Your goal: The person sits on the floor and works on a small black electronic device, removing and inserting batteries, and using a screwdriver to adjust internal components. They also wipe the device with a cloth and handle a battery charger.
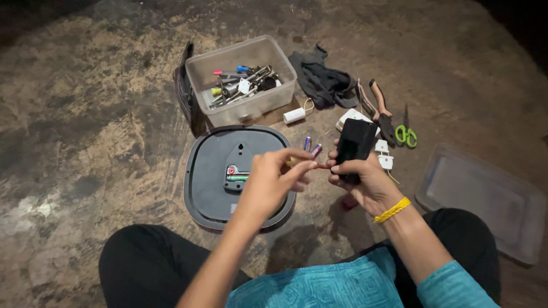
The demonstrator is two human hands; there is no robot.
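My right hand (361, 181) holds a black box-shaped device (354, 146) upright above the floor. My left hand (275, 177) pinches a thin red wire (321, 166) that runs to the device's lower end. Below my left hand lies a grey square wall clock (208, 179), face down, with a green battery (237, 178) in its black back unit. Two small batteries (311, 146) lie on the floor between the clock and the device.
A clear plastic tub (240, 80) of tools stands behind the clock. Its lid (485, 199) lies at the right. A dark cloth (322, 80), pliers (381, 108), green-handled scissors (406, 132), a white cylinder (294, 115) and small white parts (383, 154) are scattered on the rough floor.
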